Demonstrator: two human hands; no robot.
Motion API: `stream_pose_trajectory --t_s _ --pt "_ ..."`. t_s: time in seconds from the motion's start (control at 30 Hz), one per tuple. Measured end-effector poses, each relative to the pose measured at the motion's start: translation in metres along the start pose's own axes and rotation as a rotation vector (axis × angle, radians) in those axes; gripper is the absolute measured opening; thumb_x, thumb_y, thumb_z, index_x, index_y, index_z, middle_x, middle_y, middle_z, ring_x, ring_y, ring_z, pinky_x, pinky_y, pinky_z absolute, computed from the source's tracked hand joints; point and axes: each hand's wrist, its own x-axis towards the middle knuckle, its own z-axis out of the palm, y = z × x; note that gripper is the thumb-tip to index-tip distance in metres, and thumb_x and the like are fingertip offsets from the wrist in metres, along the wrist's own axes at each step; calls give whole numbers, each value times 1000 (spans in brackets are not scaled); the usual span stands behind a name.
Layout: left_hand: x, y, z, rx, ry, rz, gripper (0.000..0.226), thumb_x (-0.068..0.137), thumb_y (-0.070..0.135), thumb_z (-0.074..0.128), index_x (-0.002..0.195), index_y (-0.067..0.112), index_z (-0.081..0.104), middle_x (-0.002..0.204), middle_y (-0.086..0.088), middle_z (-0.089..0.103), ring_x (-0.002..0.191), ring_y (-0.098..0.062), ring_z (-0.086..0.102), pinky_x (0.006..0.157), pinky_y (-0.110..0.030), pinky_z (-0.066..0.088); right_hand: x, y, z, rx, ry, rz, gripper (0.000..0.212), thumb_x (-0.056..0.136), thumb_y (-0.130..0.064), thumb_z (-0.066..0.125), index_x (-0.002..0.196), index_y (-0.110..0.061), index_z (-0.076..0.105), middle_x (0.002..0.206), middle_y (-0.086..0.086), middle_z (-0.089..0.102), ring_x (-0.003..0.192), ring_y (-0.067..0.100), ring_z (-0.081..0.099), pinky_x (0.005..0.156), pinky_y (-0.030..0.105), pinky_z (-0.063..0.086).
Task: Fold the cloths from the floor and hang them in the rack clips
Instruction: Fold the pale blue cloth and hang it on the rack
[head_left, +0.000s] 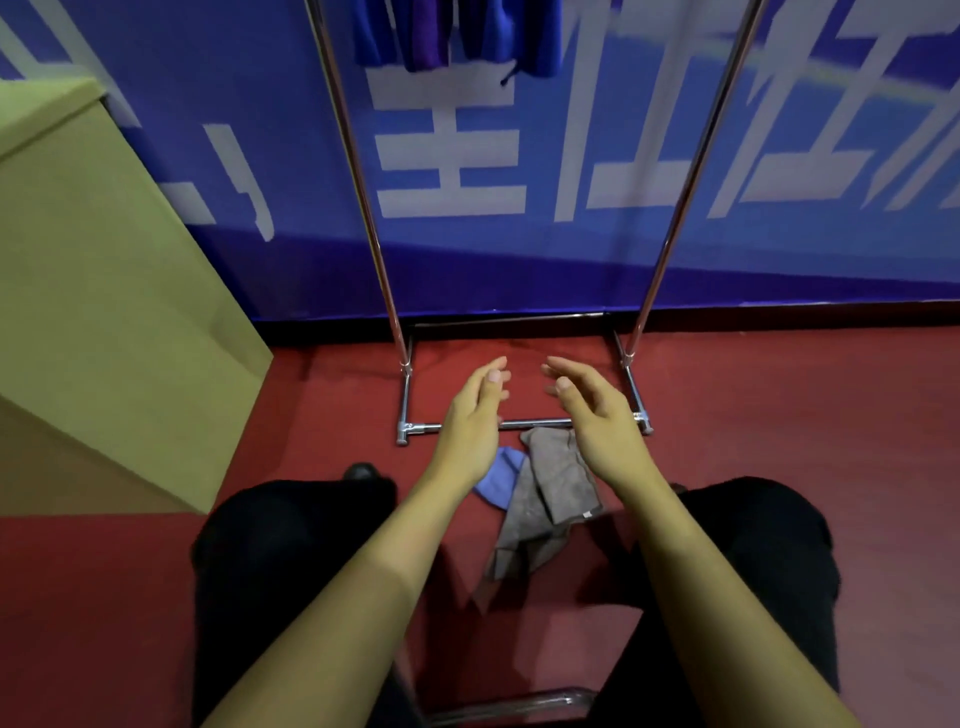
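A crumpled grey-brown cloth (545, 499) lies on the red floor between my knees, with a light blue cloth (500, 477) partly under its left side. My left hand (475, 415) and my right hand (597, 410) hover above them, palms facing each other, fingers apart and empty. The chrome rack (363, 187) stands just beyond, its base bar (524, 425) crossing behind my hands. Blue and purple cloths (457, 36) hang at the top of the rack; the clips are out of view.
A large tan cardboard box (98, 291) stands on the left. A blue banner wall (571, 171) with white characters runs behind the rack. My black-trousered knees (291, 545) flank the cloths, and a chrome bar (519, 701) lies at the bottom edge.
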Motion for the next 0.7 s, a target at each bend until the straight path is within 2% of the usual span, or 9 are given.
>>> stream_pose_trajectory --t_s 0.13,0.23,0.3,0.37,0.47,0.53,0.6,0.67,0.7 --pt "47 -51 13 -18 1 -97 32 110 29 34 132 30 56 122 6 65 115 -15 63 100 -41 50 38 54 7 -8 15 104 27 103 -15 50 128 -22 60 125 -7 65 112 -6 60 81 7 46" --pt "85 -96 21 -19 4 -166 30 110 30 34 128 35 57 119 11 66 115 -14 64 95 -38 52 66 107 19 -42 49 183 27 102 -10 51 127 -15 61 119 -8 65 101 -16 59 86 6 44" --pt "108 -129 26 -30 9 -238 29 110 30 35 127 34 57 118 10 67 113 -14 64 90 -33 52 82 145 29 -69 48 263 27 102 -10 52 127 -10 62 119 -4 66 102 -8 62 93 11 46" --pt "128 -164 31 -60 36 -316 27 109 28 36 124 32 58 116 6 67 104 -15 66 85 -29 52 94 182 38 -92 68 341 27 102 -11 52 127 -6 62 123 6 67 109 11 63 98 18 47" --pt "146 -216 36 -103 83 -438 23 109 21 37 119 27 57 107 5 67 90 -9 65 76 -26 50 109 230 50 -118 90 449 26 102 -9 50 125 0 62 122 9 66 109 14 59 89 5 43" --pt "152 -255 41 -101 104 -528 19 107 20 42 113 28 58 102 6 67 91 -15 65 80 -30 52 116 260 59 -141 92 511 25 102 -6 50 123 0 63 113 3 65 105 14 58 80 -2 40" --pt "156 -301 46 -75 137 -623 13 100 31 50 107 32 62 106 1 71 100 -24 68 91 -41 52 121 294 70 -160 64 573 25 101 -4 50 122 1 62 110 3 63 101 13 58 73 -4 38" --pt "160 -348 50 -61 196 -728 13 99 28 57 109 26 64 115 -4 71 112 -31 67 99 -44 49 126 326 82 -154 31 648 27 100 -4 52 125 3 60 114 7 64 99 12 58 75 -1 41" --pt "162 -366 52 -61 242 -784 14 99 22 59 112 21 64 115 -5 70 115 -34 65 98 -42 49 127 344 89 -151 21 683 28 99 -5 55 126 2 59 116 10 65 99 13 59 81 4 45"
